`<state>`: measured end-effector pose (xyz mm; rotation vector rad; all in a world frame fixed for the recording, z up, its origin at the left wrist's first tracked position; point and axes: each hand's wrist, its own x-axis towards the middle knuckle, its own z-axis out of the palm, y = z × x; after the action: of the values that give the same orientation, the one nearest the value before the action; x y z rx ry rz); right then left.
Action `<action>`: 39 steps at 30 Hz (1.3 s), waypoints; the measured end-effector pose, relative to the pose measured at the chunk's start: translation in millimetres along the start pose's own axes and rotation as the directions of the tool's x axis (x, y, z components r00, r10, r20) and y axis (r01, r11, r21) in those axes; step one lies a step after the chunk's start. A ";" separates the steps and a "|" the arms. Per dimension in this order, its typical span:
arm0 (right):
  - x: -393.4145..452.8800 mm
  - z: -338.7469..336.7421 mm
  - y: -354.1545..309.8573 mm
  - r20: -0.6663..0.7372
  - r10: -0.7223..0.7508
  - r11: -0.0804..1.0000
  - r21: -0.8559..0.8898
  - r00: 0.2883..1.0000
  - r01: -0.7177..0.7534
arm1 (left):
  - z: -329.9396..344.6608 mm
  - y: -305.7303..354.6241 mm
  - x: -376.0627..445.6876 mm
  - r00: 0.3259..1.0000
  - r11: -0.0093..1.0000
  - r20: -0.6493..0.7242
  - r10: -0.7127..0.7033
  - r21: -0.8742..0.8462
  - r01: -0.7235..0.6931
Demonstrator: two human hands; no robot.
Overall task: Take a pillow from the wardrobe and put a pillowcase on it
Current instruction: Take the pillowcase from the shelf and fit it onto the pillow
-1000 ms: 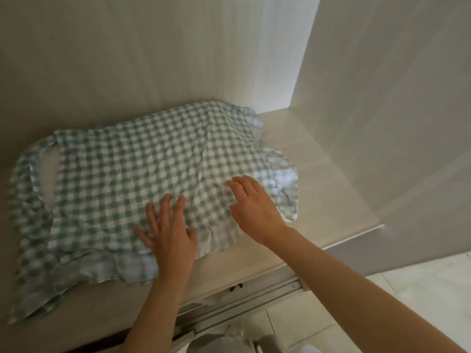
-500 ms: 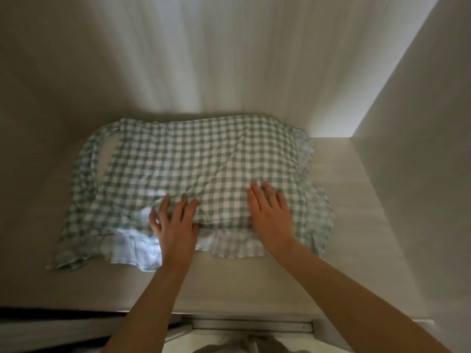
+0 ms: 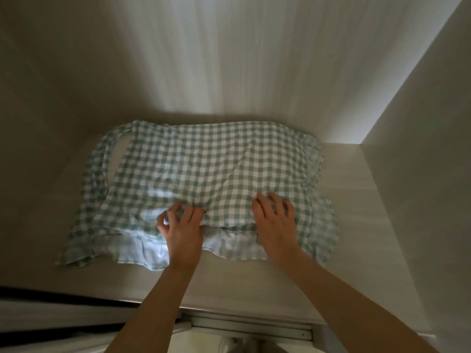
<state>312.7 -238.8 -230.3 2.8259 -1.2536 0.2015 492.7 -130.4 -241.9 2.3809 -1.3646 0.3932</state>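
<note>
A metal rail (image 3: 251,328) runs along the front, low down. Below it is a bit of pale floor (image 3: 204,343).

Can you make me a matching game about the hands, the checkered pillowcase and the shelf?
Things:
1. left hand
2. right hand
3. pillowcase
4. shelf

Descriptions:
A. green and white checks, with a frill round the edge
B. pale, lying under the cloth
C. fingers curled, bunching cloth near the front edge
D. fingers spread on the cloth, nearer the side wall

Pairs: 1-C, 2-D, 3-A, 4-B
</note>
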 end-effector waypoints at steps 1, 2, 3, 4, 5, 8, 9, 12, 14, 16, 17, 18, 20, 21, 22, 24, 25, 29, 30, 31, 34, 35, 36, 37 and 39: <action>-3.5 -1.0 -1.3 -0.010 0.004 1.000 -0.001 1.000 -0.004 | -0.5 -0.4 -2.6 1.000 1.000 -0.017 0.014 -0.008 -0.014; -6.7 -2.4 -2.5 -0.019 0.006 1.000 0.002 1.000 -0.006 | -1.8 -0.9 -5.1 0.999 0.999 -0.037 0.027 -0.019 -0.027; -9.9 -4.7 -3.6 -0.023 0.011 1.000 0.008 1.000 -0.011 | -2.5 -2.1 -7.3 0.997 0.999 -0.065 0.043 -0.029 -0.045; -12.0 -8.3 -4.1 -0.030 0.021 1.000 0.015 0.999 -0.021 | -4.4 -2.9 -8.1 0.993 0.997 -0.098 0.062 -0.043 -0.066; -12.6 -13.9 -3.7 -0.045 0.035 0.999 0.026 0.998 -0.034 | -7.6 -2.9 -6.9 0.987 0.994 -0.136 0.085 -0.057 -0.094; -5.7 -42.4 -2.4 -0.144 0.053 0.995 0.091 0.988 -0.041 | -29.6 0.5 10.5 0.959 0.982 -0.251 0.129 -0.100 -0.158; -1.2 -55.5 -3.5 -0.194 0.043 0.993 0.115 0.980 -0.021 | -40.3 2.9 21.3 0.952 0.977 -0.276 0.134 -0.121 -0.173; 14.4 -99.6 -9.9 -0.335 -0.030 0.986 0.147 0.942 0.084 | -77.4 11.9 60.1 0.917 0.967 -0.366 0.160 -0.129 -0.221; 22.0 -130.4 -13.3 -0.412 -0.063 0.975 0.171 0.909 0.144 | -102.6 18.8 81.2 0.880 0.957 -0.424 0.212 -0.094 -0.275; 25.6 -162.4 -13.3 -0.503 -0.067 0.956 0.214 0.862 0.200 | -128.6 27.3 94.1 0.836 0.940 -0.479 0.269 -0.059 -0.336; 26.3 -178.7 -14.1 -0.554 -0.064 0.945 0.234 0.830 0.229 | -140.8 31.7 98.4 0.809 0.930 -0.509 0.293 -0.046 -0.366; 25.4 -193.5 -15.4 -0.598 -0.064 0.935 0.243 0.799 0.257 | -153.0 36.3 100.3 0.792 0.922 -0.529 0.306 -0.043 -0.385; 18.5 -216.5 -20.6 -0.633 -0.098 0.934 0.207 0.768 0.290 | -172.9 44.9 99.4 0.790 0.915 -0.532 0.304 -0.067 -0.397; 15.0 -222.5 -24.2 -0.611 -0.119 0.944 0.174 0.783 0.280 | -178.0 48.5 99.7 0.803 0.912 -0.512 0.304 -0.088 -0.401; 4.7 -221.8 -27.9 -0.553 -0.135 0.957 0.142 0.822 0.252 | -180.5 52.3 93.1 0.818 0.905 -0.480 0.318 -0.102 -0.412; -24.6 -209.0 -33.5 -0.392 -0.150 0.976 0.086 0.908 0.199 | -178.6 59.1 68.2 0.833 0.896 -0.428 0.351 -0.106 -0.431; -25.7 -201.8 -32.8 -0.324 -0.150 0.982 0.064 0.934 0.180 | -174.0 59.3 66.6 0.839 0.894 -0.421 0.344 -0.124 -0.430; -6.5 -194.1 -22.4 -0.273 -0.144 0.989 -0.057 0.951 0.133 | -165.4 58.8 63.4 0.841 0.883 -0.489 0.231 -0.258 -0.392; -0.3 -195.9 -18.7 -0.280 -0.132 0.990 -0.076 0.951 0.115 | -163.8 57.2 57.1 0.844 0.873 -0.500 0.192 -0.307 -0.380; 5.7 -198.5 -15.5 -0.276 -0.111 0.992 -0.092 0.955 0.089 | -160.5 54.6 48.4 0.852 0.863 -0.500 0.157 -0.350 -0.364; 33.5 -207.2 -7.8 -0.213 -0.027 0.993 -0.122 0.977 0.001 | -144.6 42.4 16.9 0.901 0.842 -0.432 0.040 -0.470 -0.263; 45.5 -209.2 -4.5 -0.188 -0.010 0.994 -0.112 0.982 -0.011 | -138.1 37.1 7.6 0.918 0.842 -0.395 -0.001 -0.496 -0.213; 57.1 -209.6 -1.2 -0.165 -0.005 0.995 -0.101 0.986 -0.012 | -131.8 32.2 -0.8 0.935 0.848 -0.354 -0.039 -0.506 -0.156; 67.3 -208.9 2.3 -0.142 -0.003 0.996 -0.090 0.990 -0.010 | -124.6 27.4 -8.3 0.950 0.859 -0.304 -0.072 -0.503 -0.096; 83.0 -204.6 8.0 -0.097 0.027 0.998 -0.047 0.995 -0.032 | -109.8 19.3 -19.2 0.978 0.868 -0.156 -0.139 -0.495 0.044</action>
<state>341.2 -286.2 -16.4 2.7228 -1.2633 0.3011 460.1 -75.8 -148.3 1.9247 -1.0998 0.2038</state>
